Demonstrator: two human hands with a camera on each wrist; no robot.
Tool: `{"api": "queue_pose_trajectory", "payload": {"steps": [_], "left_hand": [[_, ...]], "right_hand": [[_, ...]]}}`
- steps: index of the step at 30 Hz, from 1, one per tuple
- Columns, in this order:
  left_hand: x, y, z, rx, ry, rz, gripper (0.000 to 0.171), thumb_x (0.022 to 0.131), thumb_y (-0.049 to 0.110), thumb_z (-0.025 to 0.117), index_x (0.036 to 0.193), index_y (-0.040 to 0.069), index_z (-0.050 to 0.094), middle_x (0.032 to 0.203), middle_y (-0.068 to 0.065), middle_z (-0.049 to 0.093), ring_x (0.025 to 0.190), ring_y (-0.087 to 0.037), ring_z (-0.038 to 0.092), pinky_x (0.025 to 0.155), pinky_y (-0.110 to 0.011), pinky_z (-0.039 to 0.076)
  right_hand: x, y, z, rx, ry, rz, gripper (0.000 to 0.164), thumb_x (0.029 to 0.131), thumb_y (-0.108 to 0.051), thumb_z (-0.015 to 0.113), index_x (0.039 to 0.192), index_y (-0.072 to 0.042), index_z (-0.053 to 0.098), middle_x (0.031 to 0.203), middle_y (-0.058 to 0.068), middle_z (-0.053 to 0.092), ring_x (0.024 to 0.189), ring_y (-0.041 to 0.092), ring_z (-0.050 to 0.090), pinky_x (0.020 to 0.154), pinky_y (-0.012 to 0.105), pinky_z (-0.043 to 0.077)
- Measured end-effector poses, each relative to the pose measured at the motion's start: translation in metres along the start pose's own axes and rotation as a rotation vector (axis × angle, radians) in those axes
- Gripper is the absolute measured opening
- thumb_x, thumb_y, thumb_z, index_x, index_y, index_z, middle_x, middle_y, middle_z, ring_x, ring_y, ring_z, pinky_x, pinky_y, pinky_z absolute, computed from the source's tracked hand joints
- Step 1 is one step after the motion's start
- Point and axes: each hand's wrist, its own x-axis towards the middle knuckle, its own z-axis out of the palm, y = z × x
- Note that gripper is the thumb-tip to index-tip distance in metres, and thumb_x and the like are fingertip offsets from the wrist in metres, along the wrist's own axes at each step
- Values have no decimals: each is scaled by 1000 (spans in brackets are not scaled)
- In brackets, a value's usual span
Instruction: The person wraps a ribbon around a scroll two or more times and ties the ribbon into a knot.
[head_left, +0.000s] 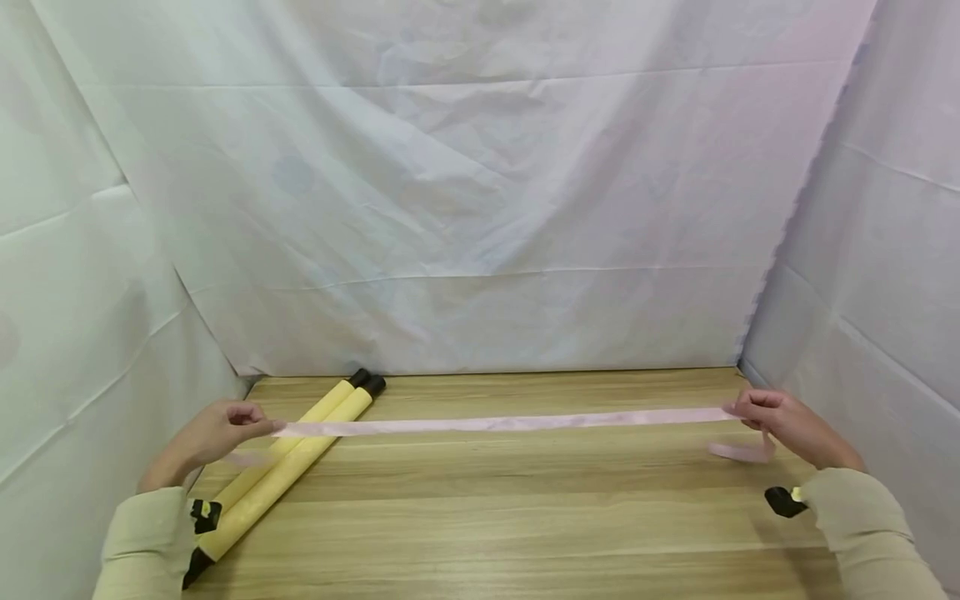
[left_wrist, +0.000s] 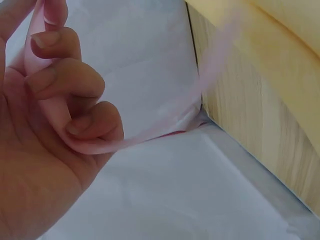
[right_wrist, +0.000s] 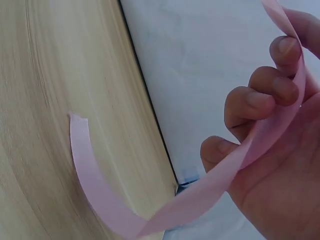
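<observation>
A pale pink ribbon (head_left: 495,423) stretches nearly straight across the head view, held up above the table. My left hand (head_left: 217,435) pinches it near one end, over the left side. In the left wrist view the ribbon (left_wrist: 60,117) runs through the curled fingers, and its loose tail trails off blurred. At the other end, my right hand (head_left: 798,425) grips the ribbon between thumb and fingers. The right wrist view shows the ribbon (right_wrist: 200,205) passing along the palm, its cut tail hanging in a curve.
Two yellow rods (head_left: 300,467) with black ends lie side by side, slanting across the left of the wooden table (head_left: 525,517), under the ribbon's left part. White cloth (head_left: 480,183) hangs behind the table and along both sides.
</observation>
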Motion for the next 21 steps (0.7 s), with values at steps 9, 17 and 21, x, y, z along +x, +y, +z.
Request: {"api": "queue_pose_trajectory", "payload": {"steps": [9, 17, 21], "left_hand": [[-5, -17, -3, 59, 29, 45, 32, 90, 37, 61, 73, 10, 59, 68, -1, 46, 61, -10, 40, 55, -27, 34], [-9, -25, -2, 75, 0, -55, 37, 89, 44, 59, 78, 8, 59, 71, -4, 49, 64, -14, 40, 56, -30, 34], [-10, -31, 2, 88, -24, -83, 38, 89, 42, 60, 78, 7, 57, 66, 0, 43, 60, -14, 38, 53, -29, 34]], "right_hand": [[-5, 12, -8, -87, -21, 88, 45, 100, -35, 44, 73, 0, 53, 104, 12, 59, 97, 7, 53, 75, 39, 41], [-14, 24, -15, -97, -67, 142, 57, 100, -39, 41, 70, 6, 60, 125, 6, 61, 106, -11, 45, 90, 50, 42], [-14, 28, -11, -134, -94, 197, 55, 98, -42, 44, 74, 6, 57, 125, 18, 57, 118, 19, 47, 88, 54, 42]]}}
